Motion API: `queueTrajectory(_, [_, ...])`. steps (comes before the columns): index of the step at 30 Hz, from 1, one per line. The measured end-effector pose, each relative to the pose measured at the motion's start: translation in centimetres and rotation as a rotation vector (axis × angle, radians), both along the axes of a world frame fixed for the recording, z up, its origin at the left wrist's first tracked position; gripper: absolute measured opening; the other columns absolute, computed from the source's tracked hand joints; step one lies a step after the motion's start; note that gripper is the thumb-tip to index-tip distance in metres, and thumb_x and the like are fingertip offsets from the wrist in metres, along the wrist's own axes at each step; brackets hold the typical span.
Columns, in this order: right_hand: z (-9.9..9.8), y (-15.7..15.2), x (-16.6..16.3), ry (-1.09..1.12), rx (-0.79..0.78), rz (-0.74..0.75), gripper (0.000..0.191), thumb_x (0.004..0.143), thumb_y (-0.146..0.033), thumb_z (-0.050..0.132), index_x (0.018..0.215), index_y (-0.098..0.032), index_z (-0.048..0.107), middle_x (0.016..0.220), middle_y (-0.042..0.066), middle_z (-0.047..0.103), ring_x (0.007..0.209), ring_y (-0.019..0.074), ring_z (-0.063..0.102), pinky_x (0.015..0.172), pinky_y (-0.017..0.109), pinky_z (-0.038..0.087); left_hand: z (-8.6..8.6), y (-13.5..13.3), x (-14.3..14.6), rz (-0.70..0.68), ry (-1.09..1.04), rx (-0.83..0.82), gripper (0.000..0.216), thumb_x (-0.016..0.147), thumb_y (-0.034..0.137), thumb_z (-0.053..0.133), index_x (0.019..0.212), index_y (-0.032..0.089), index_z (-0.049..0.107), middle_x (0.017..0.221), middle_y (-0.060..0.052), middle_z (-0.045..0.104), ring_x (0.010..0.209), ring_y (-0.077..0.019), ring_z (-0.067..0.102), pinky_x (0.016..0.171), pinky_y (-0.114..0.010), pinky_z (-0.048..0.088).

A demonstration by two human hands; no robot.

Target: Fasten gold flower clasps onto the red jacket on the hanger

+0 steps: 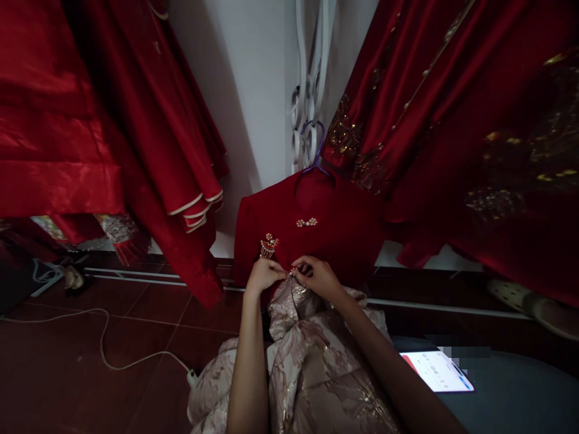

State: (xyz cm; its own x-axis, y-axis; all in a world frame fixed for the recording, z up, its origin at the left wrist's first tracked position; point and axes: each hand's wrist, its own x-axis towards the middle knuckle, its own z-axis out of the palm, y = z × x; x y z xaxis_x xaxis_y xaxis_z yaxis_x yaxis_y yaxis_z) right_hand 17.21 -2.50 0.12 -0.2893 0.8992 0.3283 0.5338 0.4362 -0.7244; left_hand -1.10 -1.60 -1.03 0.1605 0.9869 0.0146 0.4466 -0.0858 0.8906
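A dark red top (337, 235) hangs on a blue hanger (315, 158) in front of me, with a pale brocade skirt (312, 361) below it. My left hand (263, 275) and my right hand (316, 277) are both pinched closed at the seam where the top meets the skirt, fingers close together on the fabric. A small gold and pearl ornament (268, 246) sits just above my left hand. A pearl clasp (306, 222) is fastened higher on the chest. What exactly the fingertips pinch is too small to see.
Red satin garments (149, 120) hang at the left, and gold-embroidered red garments (452, 120) at the right. A white cable (104, 343) lies on the dark tiled floor. A lit phone (436, 371) lies on a grey surface at the lower right.
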Motion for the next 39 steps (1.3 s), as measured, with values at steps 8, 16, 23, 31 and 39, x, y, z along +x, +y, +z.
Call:
queueTrajectory(8, [-0.3, 0.1, -0.2, 0.119, -0.032, 0.021, 0.019, 0.073, -0.025, 0.057, 0.090, -0.019, 0.059, 0.085, 0.003, 0.057, 0.071, 0.0098, 0.058, 0.058, 0.020, 0.051, 0.2, 0.0, -0.3, -0.064, -0.046, 0.003, 0.028, 0.058, 0.035, 0.070, 0.074, 0.012, 0.073, 0.068, -0.004, 0.069, 0.060, -0.0127, 0.057, 0.059, -0.021, 0.043])
queueTrajectory(16, [-0.6, 0.0, -0.6, 0.141, -0.005, -0.026, 0.013, 0.075, -0.026, 0.055, 0.085, -0.018, 0.059, 0.088, 0.004, 0.057, 0.073, 0.0101, 0.058, 0.059, 0.020, 0.052, -0.1, 0.0, -0.1, -0.076, -0.157, 0.036, 0.028, 0.057, 0.037, 0.072, 0.071, 0.012, 0.071, 0.074, -0.007, 0.070, 0.065, -0.0143, 0.061, 0.064, -0.023, 0.046])
queueTrajectory(23, [0.5, 0.1, 0.7, 0.102, -0.066, 0.083, 0.016, 0.074, -0.026, 0.057, 0.087, -0.018, 0.061, 0.084, 0.003, 0.063, 0.070, 0.0105, 0.060, 0.063, 0.022, 0.051, 0.0, 0.0, 0.2, -0.061, -0.086, 0.081, 0.017, 0.057, 0.026, 0.071, 0.065, 0.011, 0.065, 0.066, -0.003, 0.066, 0.062, -0.0119, 0.058, 0.061, -0.022, 0.044])
queueTrajectory(31, [2.3, 0.3, 2.4, 0.079, -0.048, 0.032, 0.018, 0.079, -0.032, 0.053, 0.088, -0.019, 0.063, 0.081, 0.002, 0.066, 0.072, 0.0119, 0.061, 0.063, 0.023, 0.049, 0.9, -0.6, 0.0, -0.079, -0.017, 0.109, 0.020, 0.057, 0.024, 0.072, 0.069, 0.013, 0.061, 0.070, -0.002, 0.064, 0.064, -0.0113, 0.057, 0.060, -0.021, 0.043])
queueTrajectory(39, [0.9, 0.4, 1.6, 0.071, -0.112, 0.086, 0.017, 0.077, -0.029, 0.055, 0.090, -0.019, 0.060, 0.086, 0.003, 0.066, 0.078, 0.0124, 0.062, 0.065, 0.023, 0.050, 1.0, -0.7, 0.4, -0.080, 0.000, 0.141, 0.025, 0.057, 0.032, 0.073, 0.067, 0.013, 0.060, 0.068, -0.003, 0.064, 0.062, -0.0118, 0.056, 0.059, -0.022, 0.043])
